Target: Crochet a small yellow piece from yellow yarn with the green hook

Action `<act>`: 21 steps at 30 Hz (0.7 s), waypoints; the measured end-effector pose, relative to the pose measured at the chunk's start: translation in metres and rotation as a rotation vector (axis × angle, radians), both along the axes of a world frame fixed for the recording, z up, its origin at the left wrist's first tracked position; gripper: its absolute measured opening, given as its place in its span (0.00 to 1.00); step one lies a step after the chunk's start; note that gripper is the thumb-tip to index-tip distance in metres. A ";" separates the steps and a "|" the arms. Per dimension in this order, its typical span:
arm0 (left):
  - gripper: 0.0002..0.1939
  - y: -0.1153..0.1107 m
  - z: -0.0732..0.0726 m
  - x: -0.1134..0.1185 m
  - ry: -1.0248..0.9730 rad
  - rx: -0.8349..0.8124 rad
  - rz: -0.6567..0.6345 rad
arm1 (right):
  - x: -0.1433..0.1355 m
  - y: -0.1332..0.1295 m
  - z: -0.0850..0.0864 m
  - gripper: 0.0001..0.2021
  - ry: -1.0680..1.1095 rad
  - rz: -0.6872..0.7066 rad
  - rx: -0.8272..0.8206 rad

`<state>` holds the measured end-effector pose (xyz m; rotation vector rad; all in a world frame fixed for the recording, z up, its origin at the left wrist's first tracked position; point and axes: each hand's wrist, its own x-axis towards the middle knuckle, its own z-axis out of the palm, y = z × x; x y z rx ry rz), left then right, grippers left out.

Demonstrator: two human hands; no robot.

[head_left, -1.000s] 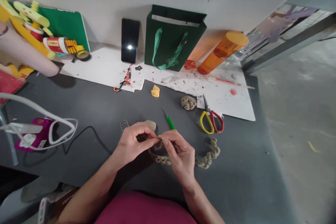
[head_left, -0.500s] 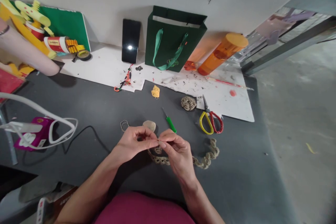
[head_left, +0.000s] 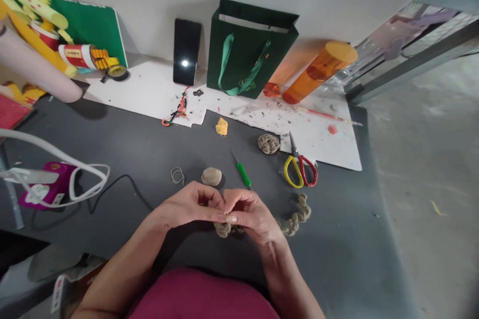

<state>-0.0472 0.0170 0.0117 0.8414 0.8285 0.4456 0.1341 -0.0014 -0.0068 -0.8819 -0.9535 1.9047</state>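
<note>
- Head view, lower centre: the left hand (head_left: pixel 192 204) and right hand (head_left: pixel 254 213) pinch a knotted beige cord strip (head_left: pixel 223 230), fingertips meeting, apparently to steady one small spot.
- Centre and right of centre: a slim green-handled metal tool (head_left: pixel 243 174) and red-and-yellow-handled metal scissors (head_left: pixel 298 156) lie on the grey tabletop (head_left: pixel 337 239), seemingly for easy reach.

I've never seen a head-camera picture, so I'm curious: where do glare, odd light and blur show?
Head view: a white spot glares on the black smartphone; head view again: an orange glow tints the wall beside the orange bottle; same head view: the knotted cord at the left hand and right hand looks soft, its fine strands hard to make out.
</note>
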 end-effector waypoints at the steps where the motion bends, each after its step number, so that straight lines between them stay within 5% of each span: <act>1: 0.16 0.000 0.000 0.000 -0.012 -0.005 -0.005 | 0.000 0.000 0.000 0.17 -0.003 -0.006 0.000; 12: 0.14 0.001 -0.003 -0.001 -0.005 -0.023 -0.013 | 0.010 0.002 -0.002 0.15 -0.068 0.004 0.051; 21: 0.17 0.002 -0.004 0.004 0.103 0.052 -0.040 | 0.025 0.003 0.008 0.05 -0.451 -0.044 0.236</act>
